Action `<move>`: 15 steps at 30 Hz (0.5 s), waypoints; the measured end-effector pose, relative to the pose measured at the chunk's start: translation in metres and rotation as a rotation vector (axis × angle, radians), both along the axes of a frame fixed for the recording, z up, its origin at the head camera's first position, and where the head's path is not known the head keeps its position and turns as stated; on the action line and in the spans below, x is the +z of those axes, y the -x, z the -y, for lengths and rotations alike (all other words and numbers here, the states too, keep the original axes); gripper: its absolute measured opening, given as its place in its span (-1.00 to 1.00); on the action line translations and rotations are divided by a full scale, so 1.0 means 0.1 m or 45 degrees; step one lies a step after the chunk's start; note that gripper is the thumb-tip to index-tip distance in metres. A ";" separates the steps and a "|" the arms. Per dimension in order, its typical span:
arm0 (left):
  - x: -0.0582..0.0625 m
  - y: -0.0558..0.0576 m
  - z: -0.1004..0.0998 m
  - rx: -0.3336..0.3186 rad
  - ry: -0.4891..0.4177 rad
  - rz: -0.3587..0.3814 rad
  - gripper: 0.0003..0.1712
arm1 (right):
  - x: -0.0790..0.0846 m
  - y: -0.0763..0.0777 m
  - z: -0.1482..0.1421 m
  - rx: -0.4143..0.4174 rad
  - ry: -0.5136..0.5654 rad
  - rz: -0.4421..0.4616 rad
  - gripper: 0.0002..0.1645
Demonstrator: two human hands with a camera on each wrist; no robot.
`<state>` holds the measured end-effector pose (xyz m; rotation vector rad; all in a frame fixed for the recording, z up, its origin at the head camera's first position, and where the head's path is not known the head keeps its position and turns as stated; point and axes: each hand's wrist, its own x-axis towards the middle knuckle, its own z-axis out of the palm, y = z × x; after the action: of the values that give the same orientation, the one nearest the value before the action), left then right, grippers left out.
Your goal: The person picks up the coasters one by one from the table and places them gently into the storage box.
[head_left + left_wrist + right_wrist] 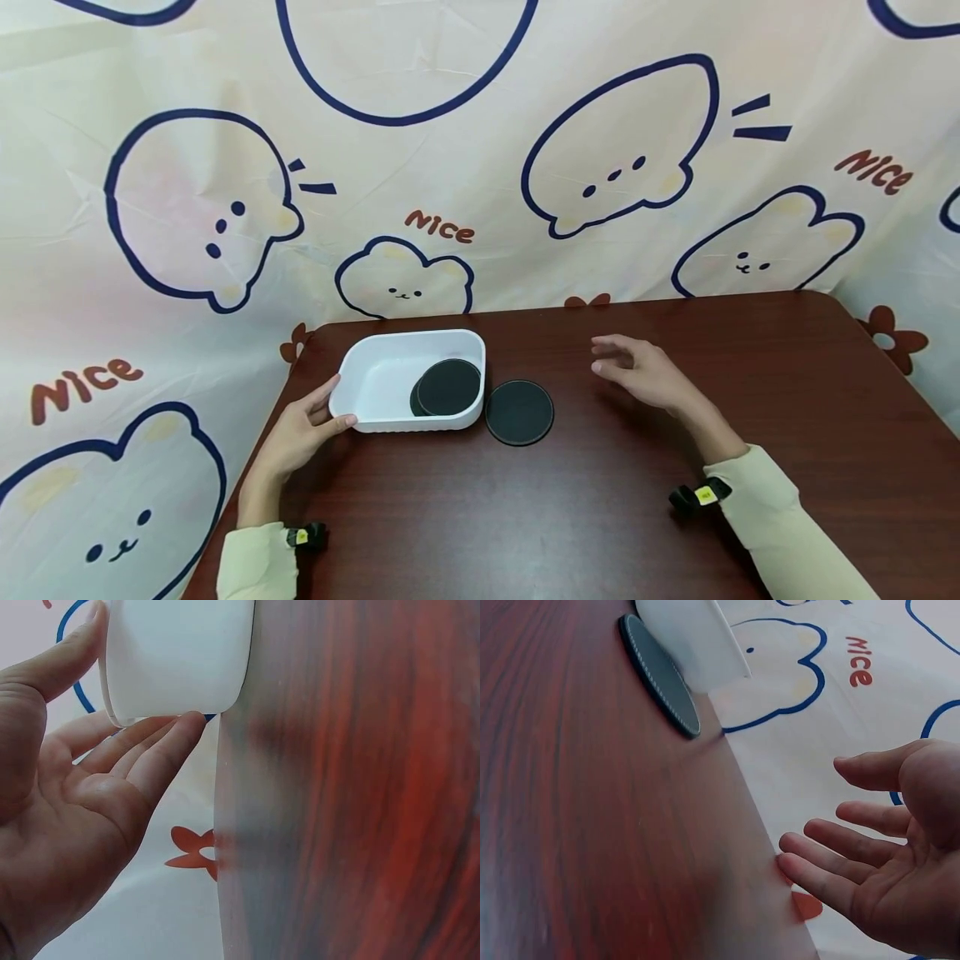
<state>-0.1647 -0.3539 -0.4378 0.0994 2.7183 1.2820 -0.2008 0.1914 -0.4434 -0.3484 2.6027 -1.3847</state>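
A white plastic bin [378, 375] sits on the table toward the back left. Inside its right end lie black round coasters, the upper one [450, 387] partly covering another beneath it. One more black coaster [520, 412] with a stitched edge lies flat on the table, just right of the bin. My left hand [300, 429] holds the bin's left end, thumb on the near rim and fingers along the side. To the right of the loose coaster, my right hand [637, 371] hovers above the table, fingers loosely extended and holding nothing.
The dark brown wooden table [480, 517] has rounded far corners. Behind it and at the sides hangs a pale cloth [495, 275] printed with blue bear outlines. A small black device [701, 496] is strapped to each wrist.
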 end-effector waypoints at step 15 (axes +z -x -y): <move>-0.03 0.01 0.08 -0.014 -0.007 -0.018 0.03 | -0.03 -0.21 -0.43 0.042 0.019 0.116 -0.09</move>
<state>-0.1657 -0.3615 -0.4411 0.1247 2.7223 1.2911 -0.1798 0.2349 -0.4460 -0.3208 2.5042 -1.3765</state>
